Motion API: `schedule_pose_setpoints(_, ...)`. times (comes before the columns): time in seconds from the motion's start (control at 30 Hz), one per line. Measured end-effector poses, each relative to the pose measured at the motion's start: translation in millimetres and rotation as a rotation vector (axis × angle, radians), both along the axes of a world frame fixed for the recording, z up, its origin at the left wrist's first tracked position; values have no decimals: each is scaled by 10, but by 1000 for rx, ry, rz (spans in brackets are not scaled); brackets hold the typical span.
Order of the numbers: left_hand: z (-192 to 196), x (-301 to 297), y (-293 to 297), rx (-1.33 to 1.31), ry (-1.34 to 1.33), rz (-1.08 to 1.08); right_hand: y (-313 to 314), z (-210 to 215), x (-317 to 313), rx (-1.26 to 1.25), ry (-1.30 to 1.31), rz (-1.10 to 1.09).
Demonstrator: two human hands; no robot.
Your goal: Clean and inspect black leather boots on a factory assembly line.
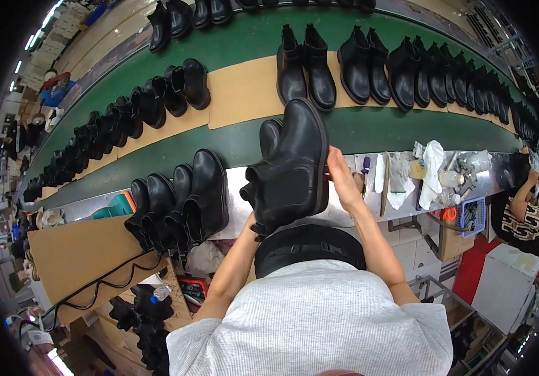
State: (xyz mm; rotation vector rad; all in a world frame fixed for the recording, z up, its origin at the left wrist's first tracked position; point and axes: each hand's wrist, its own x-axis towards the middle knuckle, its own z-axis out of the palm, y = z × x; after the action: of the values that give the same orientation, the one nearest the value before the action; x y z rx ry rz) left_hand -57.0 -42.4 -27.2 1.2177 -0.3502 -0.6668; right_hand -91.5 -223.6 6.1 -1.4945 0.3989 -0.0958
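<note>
A black leather ankle boot (294, 160) is held up in front of me, toe pointing away and shaft toward my waist. My right hand (342, 178) grips it along the sole edge on the right, fingers partly behind the sole. My left hand (250, 222) reaches in behind the shaft from the lower left; its fingers are hidden by the boot. Just behind the held boot, the toe of a second black boot (270, 133) shows; what supports it is hidden. Several more black boots (205, 188) stand close together to the left of my hands.
Rows of black boots (291, 69) stand on brown cardboard (241, 88) along a green conveyor belt (238, 44). On the metal bench to the right lie a white cloth (432, 166), bottles (450, 178) and a blue basket (473, 216). Another person (520, 213) is at the far right.
</note>
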Motion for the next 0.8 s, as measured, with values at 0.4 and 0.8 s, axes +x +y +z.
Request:
schedule_pose_setpoints(0.4, 359, 67, 182, 17, 75, 198, -81, -430, -212, 1079, -240, 218)
schedule_pose_setpoints(0.8, 132, 413, 659, 331, 243, 88, -537, -347, 88, -87, -102, 2)
